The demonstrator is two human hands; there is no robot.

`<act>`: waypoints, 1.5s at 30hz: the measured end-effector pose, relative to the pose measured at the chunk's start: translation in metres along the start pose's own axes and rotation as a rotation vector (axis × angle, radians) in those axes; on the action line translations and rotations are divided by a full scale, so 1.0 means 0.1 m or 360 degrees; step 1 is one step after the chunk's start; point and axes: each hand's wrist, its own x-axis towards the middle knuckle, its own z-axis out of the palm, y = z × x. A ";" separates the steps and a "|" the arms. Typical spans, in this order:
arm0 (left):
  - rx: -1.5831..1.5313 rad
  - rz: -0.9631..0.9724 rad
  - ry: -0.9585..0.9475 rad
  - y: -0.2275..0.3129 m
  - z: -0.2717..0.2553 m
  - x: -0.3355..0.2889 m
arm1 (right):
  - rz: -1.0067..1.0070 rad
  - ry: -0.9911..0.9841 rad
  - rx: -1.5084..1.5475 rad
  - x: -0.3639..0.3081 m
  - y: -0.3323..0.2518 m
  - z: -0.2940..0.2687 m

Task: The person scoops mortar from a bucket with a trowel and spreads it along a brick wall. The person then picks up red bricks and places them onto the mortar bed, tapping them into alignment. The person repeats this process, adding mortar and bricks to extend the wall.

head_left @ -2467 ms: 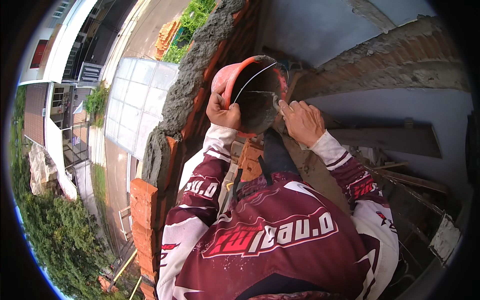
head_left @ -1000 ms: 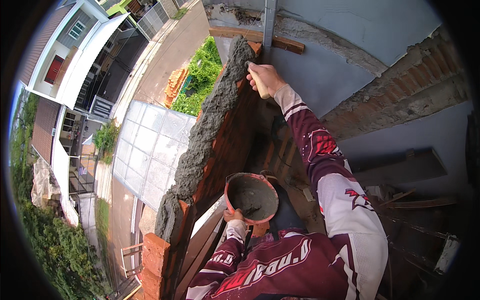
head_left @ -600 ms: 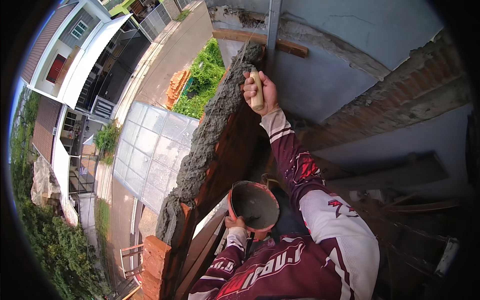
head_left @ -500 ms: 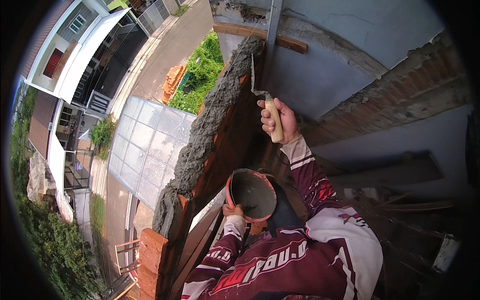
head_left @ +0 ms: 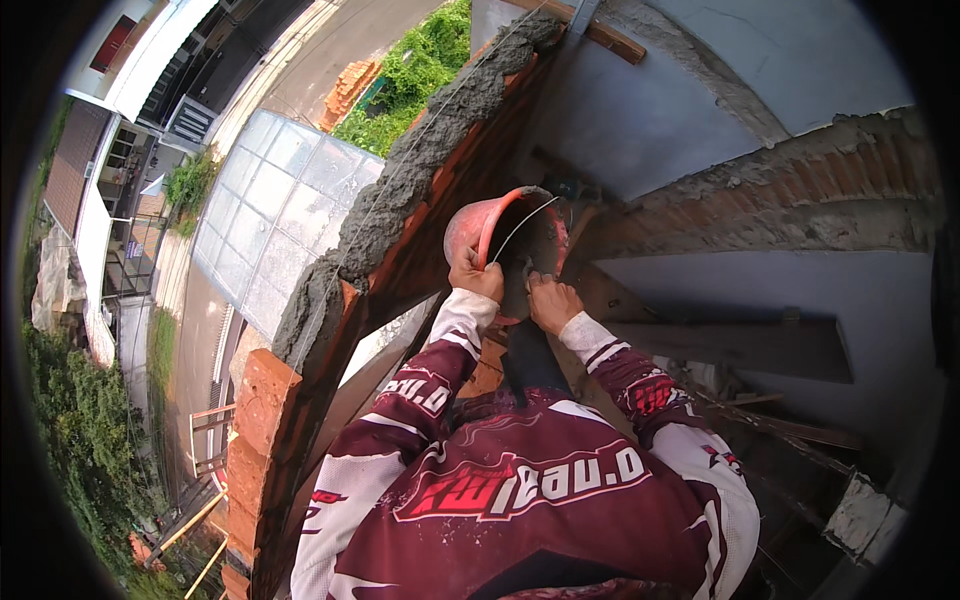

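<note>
Tipped on its side in front of me is a red bucket [head_left: 468, 230], its mouth facing right and toward me. My left hand [head_left: 477, 276] grips its rim, below one end of the thin wire handle. At the bucket's mouth my right hand [head_left: 555, 303] is closed on the trowel, whose wooden handle is covered by the fingers and whose blade is hidden in the bucket's shadow. Wet grey mortar [head_left: 405, 185] lies in a thick, rough bed along the top of the brick wall [head_left: 425, 225] to the left of the bucket.
A taut string [head_left: 383, 205] runs along the mortar bed. Bare bricks [head_left: 265, 400] end the wall at the near left, with a drop to the street [head_left: 190, 335] beyond. Planks [head_left: 740, 345] lie in shade at right, below a plastered wall [head_left: 640, 120].
My right hand has come down from the wall top to the bucket with the trowel. The bucket has been raised and tilted over by my left hand. The view has shifted.
</note>
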 end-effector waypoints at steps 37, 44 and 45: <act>-0.0317 0.0327 -0.0428 0.63 -0.66 0.29 | -0.0339 0.0265 0.0989 -0.30 -0.20 -0.36; -0.0301 0.0556 -0.0275 0.63 -0.46 0.29 | -0.0017 0.0391 -0.0025 -0.49 0.05 -0.91; -0.0303 0.0534 -0.0304 0.63 -0.45 0.28 | 0.0100 0.0329 -0.0070 -0.44 0.05 -0.90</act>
